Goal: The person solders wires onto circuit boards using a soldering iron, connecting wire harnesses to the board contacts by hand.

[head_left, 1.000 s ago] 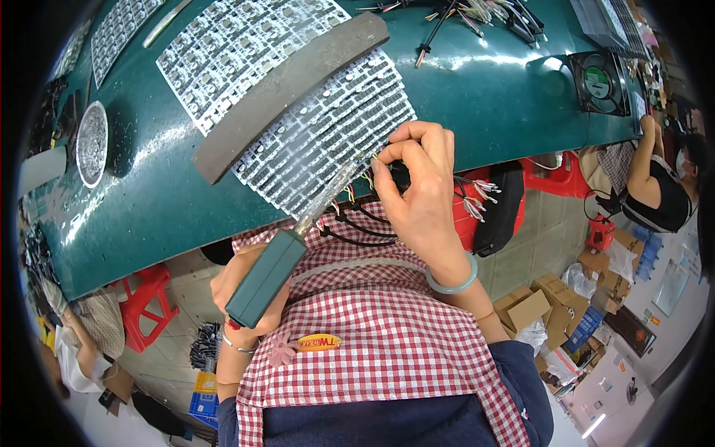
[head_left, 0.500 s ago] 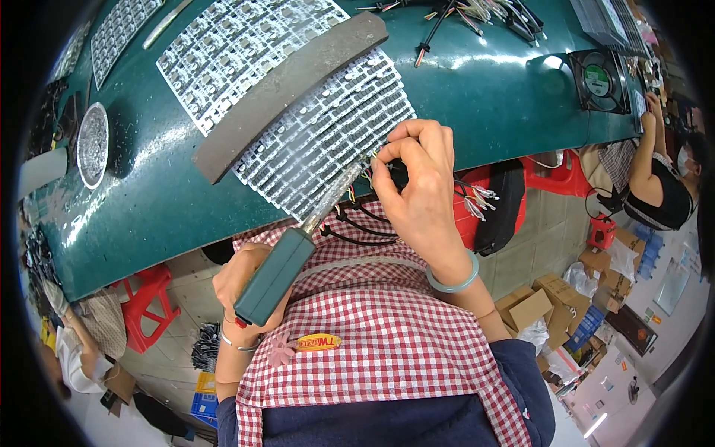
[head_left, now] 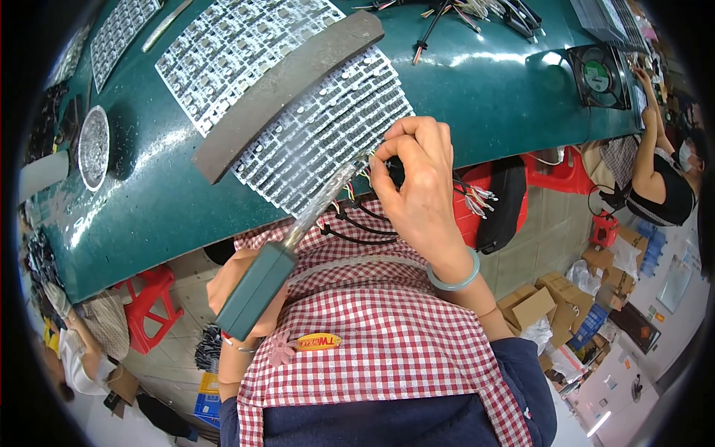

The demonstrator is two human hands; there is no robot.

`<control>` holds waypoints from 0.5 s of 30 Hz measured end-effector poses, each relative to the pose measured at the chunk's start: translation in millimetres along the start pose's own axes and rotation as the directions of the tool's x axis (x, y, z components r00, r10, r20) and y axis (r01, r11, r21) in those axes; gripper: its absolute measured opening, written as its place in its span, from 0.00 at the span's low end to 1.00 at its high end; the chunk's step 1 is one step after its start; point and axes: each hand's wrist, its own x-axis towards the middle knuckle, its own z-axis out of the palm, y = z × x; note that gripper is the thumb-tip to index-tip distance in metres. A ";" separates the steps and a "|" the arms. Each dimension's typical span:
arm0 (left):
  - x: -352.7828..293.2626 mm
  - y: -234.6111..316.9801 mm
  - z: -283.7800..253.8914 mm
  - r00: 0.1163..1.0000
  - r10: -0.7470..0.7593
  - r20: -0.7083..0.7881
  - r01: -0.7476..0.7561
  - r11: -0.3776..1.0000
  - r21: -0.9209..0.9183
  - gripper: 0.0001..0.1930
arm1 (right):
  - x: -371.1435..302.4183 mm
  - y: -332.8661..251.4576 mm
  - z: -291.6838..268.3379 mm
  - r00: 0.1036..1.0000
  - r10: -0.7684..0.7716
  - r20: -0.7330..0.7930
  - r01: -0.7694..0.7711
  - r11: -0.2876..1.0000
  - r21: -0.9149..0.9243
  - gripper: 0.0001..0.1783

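My left hand (head_left: pixel 229 281) is closed round the square green handle of a soldering iron (head_left: pixel 257 290). The iron's silvery shaft slants up to the right, its tip close to the fingertips of my right hand (head_left: pixel 422 190). That hand is pinched at the near right edge of a stack of overlapping white circuit board panels (head_left: pixel 298 149); a thin wire end seems to be between its fingers, partly hidden. Black cables (head_left: pixel 365 231) with coloured wire ends hang from the panels' near edge, above my checked apron. A dark curved bar (head_left: pixel 290 93) lies across the panels.
A metal bowl (head_left: pixel 93 147) stands on the green table (head_left: pixel 484 97) at left. Loose cables (head_left: pixel 477 15) lie at the far side, and a black fan (head_left: pixel 598 78) stands at right. Wire bundles (head_left: pixel 473 200) rest on a red stool beside me. Co-workers sit at both sides.
The soldering iron and my left hand have drawn slightly back, down and to the left. My right hand has stayed almost in place, still pinched at the panel edge.
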 end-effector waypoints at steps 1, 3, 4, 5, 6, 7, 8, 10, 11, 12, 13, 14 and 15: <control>-2.0 1.5 -1.2 0.999 -0.040 -0.025 0.040 0.999 0.007 0.10 | 0.0 -0.1 -0.4 1.000 -0.010 0.003 0.010 1.000 -0.001 0.08; -3.8 1.3 -3.4 0.999 -0.024 -0.032 0.025 0.999 0.029 0.10 | 0.0 -0.6 -0.8 1.000 0.005 0.014 -0.005 1.000 -0.016 0.08; -4.4 0.8 -3.9 0.999 -0.008 -0.039 0.010 0.999 0.051 0.10 | 0.0 -0.7 -0.9 1.000 -0.007 0.015 0.007 1.000 -0.015 0.08; -4.9 0.0 -3.6 0.999 -0.007 -0.039 0.009 0.999 0.051 0.10 | 0.0 -0.5 -1.0 1.000 0.000 0.017 0.000 1.000 -0.004 0.08; -5.1 -1.0 -2.8 0.999 0.013 -0.040 -0.010 0.997 0.072 0.11 | -0.1 -0.2 -1.2 1.000 0.021 0.016 -0.021 1.000 0.006 0.08; -5.3 -2.0 -1.8 0.999 0.034 -0.040 -0.030 0.995 0.092 0.12 | -0.6 -0.2 -1.1 1.000 0.006 0.015 -0.006 1.000 0.005 0.08; -5.7 -2.5 -1.1 0.999 0.036 -0.040 -0.033 0.995 0.091 0.12 | -1.8 -0.6 -0.7 0.999 0.046 -0.007 -0.046 0.997 0.061 0.07; -6.7 -2.9 -0.1 0.999 -0.006 -0.040 0.008 0.998 0.066 0.13 | -3.3 0.1 0.1 0.996 0.087 -0.028 -0.084 0.990 0.116 0.07; -6.6 -3.4 0.2 0.999 -0.022 -0.047 0.023 0.999 0.034 0.13 | -3.9 0.6 1.0 0.995 0.084 -0.050 -0.076 0.987 0.140 0.07; -6.2 -4.0 0.3 0.999 -0.020 -0.037 0.021 0.999 0.032 0.13 | -4.6 1.0 1.8 0.993 0.093 -0.078 -0.078 0.983 0.168 0.07; -5.8 -4.3 0.3 1.000 -0.002 -0.024 0.003 0.998 0.058 0.14 | -5.2 1.2 2.7 0.994 0.081 -0.072 -0.068 0.984 0.164 0.07; -5.4 -4.3 0.6 0.999 -0.018 -0.026 0.019 0.999 0.030 0.14 | -5.7 1.2 3.8 0.992 0.083 -0.092 -0.068 0.985 0.158 0.07; -4.8 -4.0 1.2 0.999 -0.013 -0.040 0.014 0.999 0.032 0.14 | -6.1 1.0 4.6 0.988 0.095 -0.118 -0.076 0.985 0.157 0.07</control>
